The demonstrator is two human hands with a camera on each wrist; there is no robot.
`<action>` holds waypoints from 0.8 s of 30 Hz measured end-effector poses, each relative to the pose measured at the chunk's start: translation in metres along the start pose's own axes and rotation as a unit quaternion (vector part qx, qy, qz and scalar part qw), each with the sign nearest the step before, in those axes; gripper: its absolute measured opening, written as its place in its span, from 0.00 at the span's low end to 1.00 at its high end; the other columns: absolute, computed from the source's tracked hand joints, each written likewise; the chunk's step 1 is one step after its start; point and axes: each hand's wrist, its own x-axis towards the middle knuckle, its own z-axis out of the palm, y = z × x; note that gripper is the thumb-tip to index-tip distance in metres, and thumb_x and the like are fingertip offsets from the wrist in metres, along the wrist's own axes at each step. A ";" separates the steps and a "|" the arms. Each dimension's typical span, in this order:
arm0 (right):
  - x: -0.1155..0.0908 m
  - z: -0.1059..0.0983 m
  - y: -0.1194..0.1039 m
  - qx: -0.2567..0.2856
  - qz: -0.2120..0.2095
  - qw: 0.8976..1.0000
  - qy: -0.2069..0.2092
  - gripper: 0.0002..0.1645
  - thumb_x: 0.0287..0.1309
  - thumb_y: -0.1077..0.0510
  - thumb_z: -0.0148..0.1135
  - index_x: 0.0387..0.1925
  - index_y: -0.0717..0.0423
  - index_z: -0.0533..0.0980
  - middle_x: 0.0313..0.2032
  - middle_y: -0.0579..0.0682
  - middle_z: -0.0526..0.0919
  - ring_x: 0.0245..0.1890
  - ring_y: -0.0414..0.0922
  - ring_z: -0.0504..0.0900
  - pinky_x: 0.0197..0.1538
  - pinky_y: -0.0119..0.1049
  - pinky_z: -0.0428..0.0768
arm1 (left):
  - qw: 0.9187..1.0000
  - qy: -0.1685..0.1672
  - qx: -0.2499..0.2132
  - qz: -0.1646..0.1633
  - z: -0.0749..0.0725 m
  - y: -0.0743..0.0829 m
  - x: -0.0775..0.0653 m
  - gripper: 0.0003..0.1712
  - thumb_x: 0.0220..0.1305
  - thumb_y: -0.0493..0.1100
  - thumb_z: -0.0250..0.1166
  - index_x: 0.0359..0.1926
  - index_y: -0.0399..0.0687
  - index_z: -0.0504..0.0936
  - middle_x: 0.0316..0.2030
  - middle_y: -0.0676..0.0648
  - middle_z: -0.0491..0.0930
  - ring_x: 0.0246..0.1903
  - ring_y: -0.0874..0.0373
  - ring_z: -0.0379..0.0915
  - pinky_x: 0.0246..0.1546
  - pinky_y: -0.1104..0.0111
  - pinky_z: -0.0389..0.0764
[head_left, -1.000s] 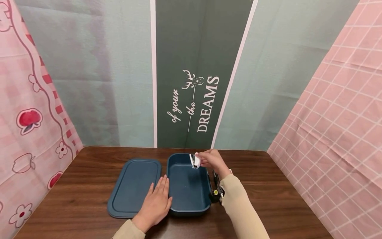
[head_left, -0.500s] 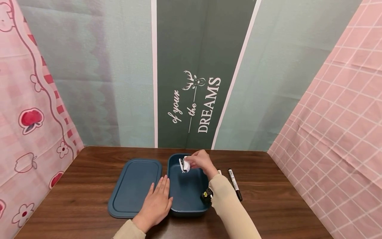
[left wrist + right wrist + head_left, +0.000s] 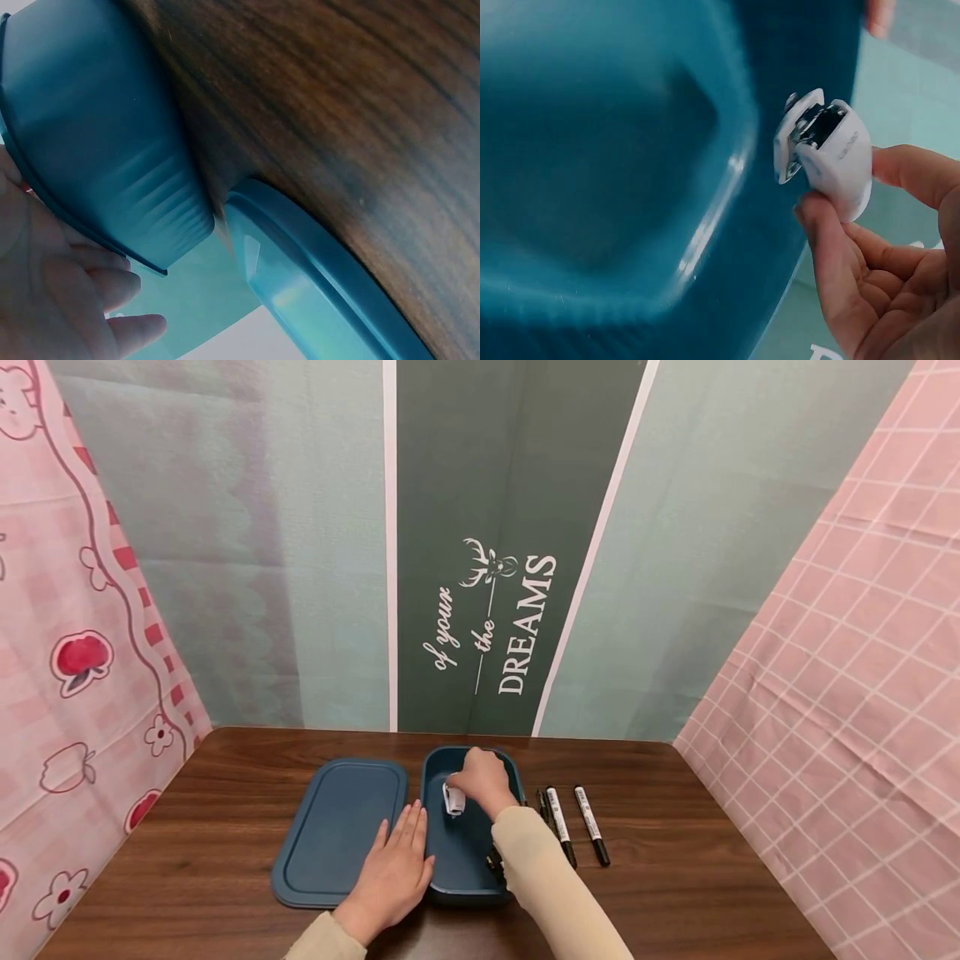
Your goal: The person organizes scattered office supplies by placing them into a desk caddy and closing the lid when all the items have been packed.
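My right hand (image 3: pixel 483 779) pinches a small white stapler (image 3: pixel 453 798) between thumb and fingers, over the inside of a blue rectangular box (image 3: pixel 456 864). In the right wrist view the stapler (image 3: pixel 838 157) shows its metal parts toward the box's inner wall. My left hand (image 3: pixel 392 872) lies with straight fingers along the box's left rim, between the box and its flat blue lid (image 3: pixel 337 827). From the left wrist, the fingers (image 3: pixel 120 289) show beside the rim of the box (image 3: pixel 97 112). My right forearm hides part of the box's right side.
Two white markers with black caps, a nearer marker (image 3: pixel 558 818) and an outer marker (image 3: pixel 592 825), lie right of the box on the brown wooden table (image 3: pixel 675 877). A thin dark item (image 3: pixel 543 806) lies between box and markers. Fabric curtains stand behind and on both sides.
My right hand has carried the stapler from the box's upper right rim leftward and lower into the box. The markers on the right have come into view. My left hand stays put.
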 end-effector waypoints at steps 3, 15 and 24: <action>0.000 0.009 -0.005 -0.036 -0.008 0.999 -0.002 0.15 0.49 0.56 0.69 0.16 0.58 0.75 0.11 0.47 0.70 0.12 0.41 0.70 0.17 0.32 0.68 | 1.000 -0.001 -0.002 -0.001 -0.001 0.000 -0.001 0.34 0.68 0.48 0.54 0.66 0.28 0.61 0.68 0.34 0.56 0.68 0.44 0.52 0.63 0.45 0.55; -0.001 0.034 -0.009 -0.099 0.008 0.995 -0.018 0.10 0.49 0.55 0.71 0.23 0.58 0.81 0.15 0.48 0.75 0.17 0.43 0.76 0.26 0.41 0.80 | 1.000 -0.005 -0.005 0.002 0.000 0.001 -0.001 0.34 0.68 0.48 0.54 0.66 0.29 0.61 0.68 0.34 0.56 0.68 0.43 0.52 0.62 0.44 0.55; -0.001 0.041 -0.010 -0.111 0.010 0.994 -0.015 0.10 0.48 0.56 0.71 0.25 0.59 0.82 0.15 0.48 0.76 0.16 0.43 0.76 0.25 0.39 0.80 | 1.000 -0.006 0.000 0.007 0.000 0.000 -0.003 0.34 0.68 0.48 0.54 0.66 0.28 0.61 0.68 0.34 0.56 0.68 0.43 0.52 0.62 0.45 0.56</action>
